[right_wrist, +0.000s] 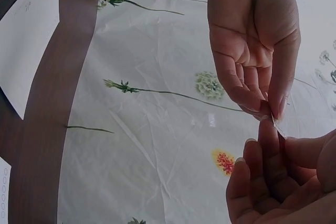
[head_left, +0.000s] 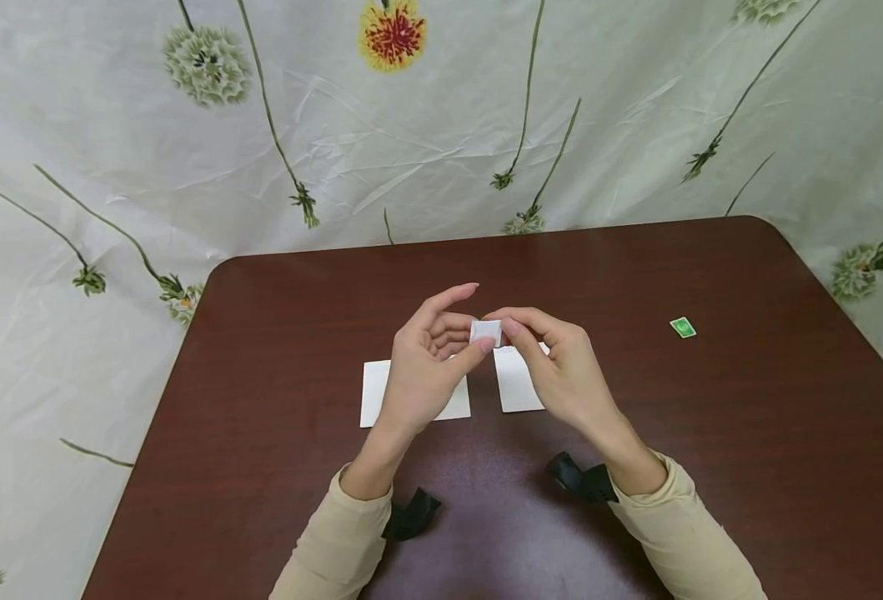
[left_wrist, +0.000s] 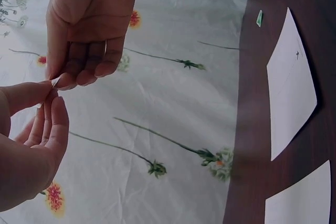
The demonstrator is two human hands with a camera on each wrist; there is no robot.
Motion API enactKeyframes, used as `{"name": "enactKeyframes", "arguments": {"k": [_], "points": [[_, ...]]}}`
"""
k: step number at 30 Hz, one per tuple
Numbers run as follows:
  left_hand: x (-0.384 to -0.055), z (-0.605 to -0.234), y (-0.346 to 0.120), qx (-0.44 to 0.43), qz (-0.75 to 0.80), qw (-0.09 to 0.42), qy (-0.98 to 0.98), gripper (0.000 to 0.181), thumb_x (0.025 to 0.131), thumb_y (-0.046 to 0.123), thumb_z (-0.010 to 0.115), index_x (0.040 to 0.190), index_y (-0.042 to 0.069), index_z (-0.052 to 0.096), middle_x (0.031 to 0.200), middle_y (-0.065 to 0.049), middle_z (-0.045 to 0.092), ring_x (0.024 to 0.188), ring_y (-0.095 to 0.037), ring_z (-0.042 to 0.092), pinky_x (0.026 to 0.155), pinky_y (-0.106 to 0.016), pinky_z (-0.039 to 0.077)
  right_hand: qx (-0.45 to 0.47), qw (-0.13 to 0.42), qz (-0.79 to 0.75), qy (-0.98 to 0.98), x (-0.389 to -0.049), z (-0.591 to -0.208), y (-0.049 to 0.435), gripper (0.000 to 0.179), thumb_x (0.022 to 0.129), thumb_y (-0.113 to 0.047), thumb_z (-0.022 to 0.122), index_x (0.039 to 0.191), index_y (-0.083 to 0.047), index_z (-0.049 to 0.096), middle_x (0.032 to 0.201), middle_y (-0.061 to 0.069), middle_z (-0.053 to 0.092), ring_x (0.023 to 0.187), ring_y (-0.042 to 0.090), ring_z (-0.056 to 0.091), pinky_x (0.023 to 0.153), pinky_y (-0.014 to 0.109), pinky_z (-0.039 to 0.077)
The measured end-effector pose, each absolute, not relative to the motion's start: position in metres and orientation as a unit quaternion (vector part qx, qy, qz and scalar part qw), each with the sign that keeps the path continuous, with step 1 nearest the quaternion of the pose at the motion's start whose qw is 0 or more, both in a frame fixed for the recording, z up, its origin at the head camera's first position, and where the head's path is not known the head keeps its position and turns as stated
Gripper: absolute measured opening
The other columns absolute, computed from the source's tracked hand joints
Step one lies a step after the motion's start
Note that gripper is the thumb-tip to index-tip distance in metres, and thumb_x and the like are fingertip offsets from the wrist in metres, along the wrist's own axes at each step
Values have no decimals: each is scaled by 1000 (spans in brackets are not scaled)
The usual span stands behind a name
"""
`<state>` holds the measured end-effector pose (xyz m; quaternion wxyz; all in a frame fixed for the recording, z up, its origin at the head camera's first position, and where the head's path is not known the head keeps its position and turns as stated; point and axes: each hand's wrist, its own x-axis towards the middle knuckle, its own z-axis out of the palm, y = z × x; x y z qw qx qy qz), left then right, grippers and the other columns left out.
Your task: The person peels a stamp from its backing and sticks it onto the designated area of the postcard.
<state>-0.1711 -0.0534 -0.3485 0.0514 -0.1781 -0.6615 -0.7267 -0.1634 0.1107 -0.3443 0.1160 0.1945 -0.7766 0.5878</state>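
Observation:
A small, thin white square [head_left: 485, 330], like a piece of paper or a sticker, is up in front of me between both hands. My left hand [head_left: 428, 362] pinches its left side, thumb on the near face and index finger raised away. At its right edge, my right hand [head_left: 561, 367] grips it between thumb and index finger. Both wrist views show the square edge-on as a thin sliver [left_wrist: 54, 83] at the meeting fingertips. Below the hands lie two white paper sheets, a left sheet [head_left: 373, 393] and a right sheet [head_left: 518, 387], each partly hidden.
A small green-and-white square [head_left: 683, 327] lies on the dark reddish-brown table [head_left: 749, 433], right of the hands. Behind the table hangs a white cloth [head_left: 426, 150] with flower prints. Black straps [head_left: 411, 515] sit at the wrists.

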Motion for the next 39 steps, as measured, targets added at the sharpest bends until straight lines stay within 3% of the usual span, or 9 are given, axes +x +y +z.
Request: {"name": "enactKeyframes", "arguments": {"k": [6, 18, 39], "points": [[-172, -348, -55, -178, -730, 26, -660, 54, 81, -10, 69, 131, 2, 52, 92, -14, 66, 84, -23, 65, 76, -31, 53, 209, 143, 558, -791, -166, -346, 113, 14, 92, -3, 61, 102, -3, 71, 88, 1, 68, 79, 13, 60, 71, 27, 46], [-174, -349, -55, -170, -727, 20, -665, 53, 83, -10, 67, 132, 4, 52, 93, -16, 66, 83, -21, 65, 73, -27, 52, 236, 171, 542, -788, -170, -345, 117, 12, 87, 1, 67, 97, -2, 72, 85, 1, 69, 79, 13, 64, 73, 27, 51], [-173, -349, -54, -177, -714, 26, -677, 45, 87, -6, 65, 130, 3, 54, 93, -15, 66, 86, -20, 64, 76, -29, 52, 219, 161, 529, -804, -173, -344, 125, 10, 86, -3, 70, 95, -5, 73, 87, 0, 70, 77, 12, 62, 71, 27, 49]]}}
